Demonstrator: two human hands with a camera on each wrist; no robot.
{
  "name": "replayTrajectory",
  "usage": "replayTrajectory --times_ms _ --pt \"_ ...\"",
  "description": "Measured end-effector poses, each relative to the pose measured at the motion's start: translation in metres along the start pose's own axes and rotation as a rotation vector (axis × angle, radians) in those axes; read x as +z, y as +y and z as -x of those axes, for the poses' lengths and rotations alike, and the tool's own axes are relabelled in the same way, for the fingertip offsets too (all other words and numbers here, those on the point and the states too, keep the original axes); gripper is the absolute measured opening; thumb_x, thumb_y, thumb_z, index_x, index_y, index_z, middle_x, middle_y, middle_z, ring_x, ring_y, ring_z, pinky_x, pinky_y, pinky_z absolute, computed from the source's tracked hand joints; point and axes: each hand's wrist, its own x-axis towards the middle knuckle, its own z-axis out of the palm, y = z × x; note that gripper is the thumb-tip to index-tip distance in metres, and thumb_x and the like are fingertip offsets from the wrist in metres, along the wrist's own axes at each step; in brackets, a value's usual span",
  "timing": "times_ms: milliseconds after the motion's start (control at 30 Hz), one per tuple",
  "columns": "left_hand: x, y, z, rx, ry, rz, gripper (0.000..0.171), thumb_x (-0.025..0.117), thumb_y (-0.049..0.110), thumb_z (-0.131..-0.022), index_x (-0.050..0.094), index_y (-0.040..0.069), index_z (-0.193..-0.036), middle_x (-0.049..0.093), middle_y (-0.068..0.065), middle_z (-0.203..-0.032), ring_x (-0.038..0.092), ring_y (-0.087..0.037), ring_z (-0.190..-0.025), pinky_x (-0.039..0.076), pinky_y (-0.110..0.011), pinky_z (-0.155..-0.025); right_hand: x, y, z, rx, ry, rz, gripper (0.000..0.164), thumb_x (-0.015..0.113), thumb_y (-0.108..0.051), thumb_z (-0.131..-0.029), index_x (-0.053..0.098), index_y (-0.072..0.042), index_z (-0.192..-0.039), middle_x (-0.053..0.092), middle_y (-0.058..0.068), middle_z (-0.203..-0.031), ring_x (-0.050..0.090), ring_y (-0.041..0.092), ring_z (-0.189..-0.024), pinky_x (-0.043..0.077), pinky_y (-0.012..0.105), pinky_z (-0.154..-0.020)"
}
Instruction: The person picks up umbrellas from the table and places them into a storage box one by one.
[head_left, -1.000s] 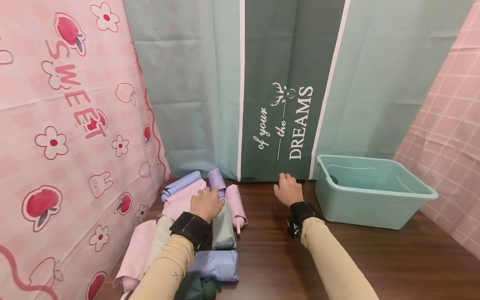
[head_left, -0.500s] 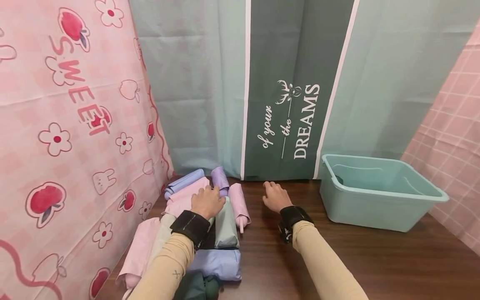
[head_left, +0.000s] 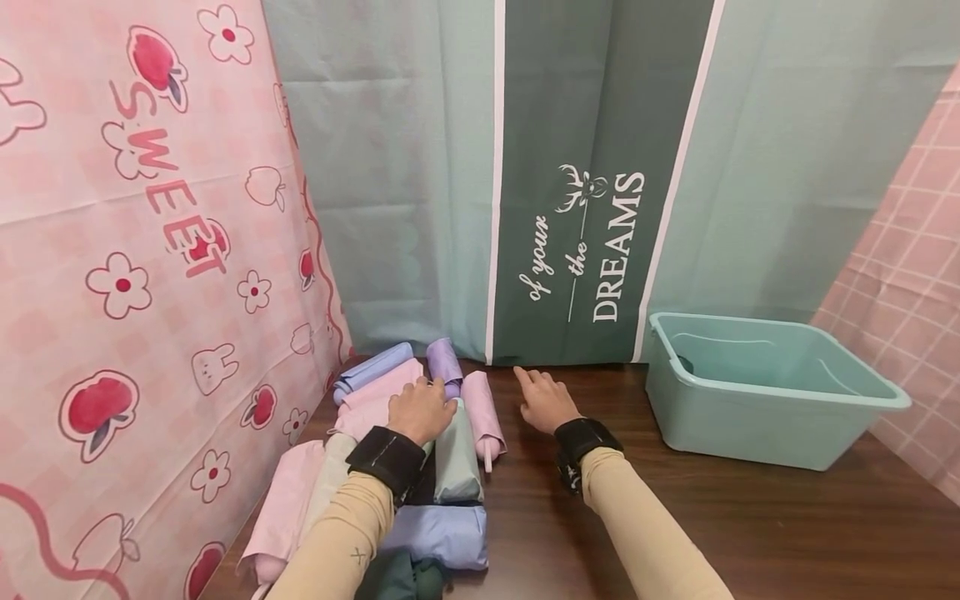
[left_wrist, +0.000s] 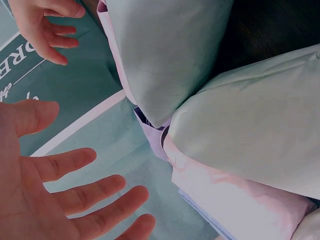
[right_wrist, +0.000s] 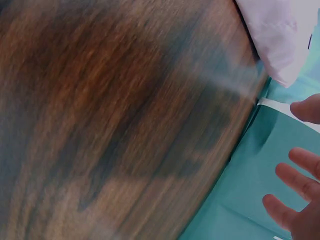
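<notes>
Several folded umbrellas in cloth sleeves lie at the left of the table. My left hand is over them, its fingers spread and holding nothing in the left wrist view. Around it are a pale green umbrella, a pink umbrella, a purple umbrella and a blue umbrella. My right hand is above the table, apart from the pink umbrella with a strap. Its fingers are extended with nothing between them. My left forearm partly hides a whitish umbrella and a dark green umbrella.
A light teal plastic bin stands at the right; a small dark thing shows inside it. Patterned cloth hangs along the back and both sides. A periwinkle umbrella lies nearer me, beside a pink umbrella at the left.
My right hand has moved left, away from the bin and toward the umbrellas. The left hand stays over the pile. The head view has shifted slightly; the umbrellas look unmoved.
</notes>
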Motion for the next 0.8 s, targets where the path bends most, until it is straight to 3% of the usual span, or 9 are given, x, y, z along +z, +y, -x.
replayTrajectory --times_ms 100,300,533,633,800 --pt "0.0 -0.001 -0.001 -0.002 -0.004 0.0 0.039 0.063 0.032 -0.098 0.065 -0.002 -0.117 0.064 -0.026 -0.114 0.062 -0.044 -0.107 0.05 -0.06 -0.082 0.002 -0.001 -0.002 -0.075 -0.037 0.027 0.066 0.078 -0.005 -0.082 0.052 -0.002 -0.143 0.061 0.023 -0.126 0.059 0.042 -0.112 0.052 0.058 -0.083" --pt "0.001 -0.001 -0.002 -0.008 -0.015 -0.003 0.041 0.062 0.033 -0.098 0.065 0.0 -0.121 0.064 -0.025 -0.117 0.062 -0.043 -0.108 0.05 -0.059 -0.084 0.006 -0.002 -0.005 -0.305 -0.095 0.067 0.077 0.083 -0.005 -0.074 0.054 -0.011 -0.145 0.054 0.022 -0.14 0.055 0.041 -0.124 0.05 0.059 -0.09" --pt "0.004 -0.003 -0.004 -0.005 0.003 -0.028 0.043 0.063 0.033 -0.098 0.065 -0.002 -0.123 0.065 -0.024 -0.116 0.064 -0.043 -0.106 0.052 -0.059 -0.083 0.019 -0.006 -0.011 -0.551 0.037 0.215 0.08 0.086 -0.007 -0.068 0.058 -0.017 -0.142 0.053 0.016 -0.146 0.055 0.036 -0.123 0.053 0.051 -0.088" --pt "0.005 -0.005 -0.004 -0.004 0.009 -0.032 0.042 0.063 0.033 -0.098 0.065 -0.002 -0.122 0.065 -0.023 -0.116 0.064 -0.043 -0.106 0.052 -0.058 -0.082 0.024 -0.007 -0.014 -0.606 0.079 0.261 0.082 0.086 -0.008 -0.068 0.055 -0.015 -0.145 0.052 0.014 -0.148 0.055 0.035 -0.123 0.053 0.049 -0.085" --pt "0.006 -0.008 -0.004 0.005 0.02 -0.033 0.04 0.064 0.033 -0.097 0.067 -0.001 -0.119 0.066 -0.023 -0.114 0.065 -0.042 -0.103 0.053 -0.058 -0.081 0.029 -0.008 -0.016 -0.619 0.07 0.315 0.081 0.086 -0.011 -0.071 0.055 -0.016 -0.145 0.053 0.008 -0.148 0.056 0.032 -0.121 0.052 0.047 -0.086"
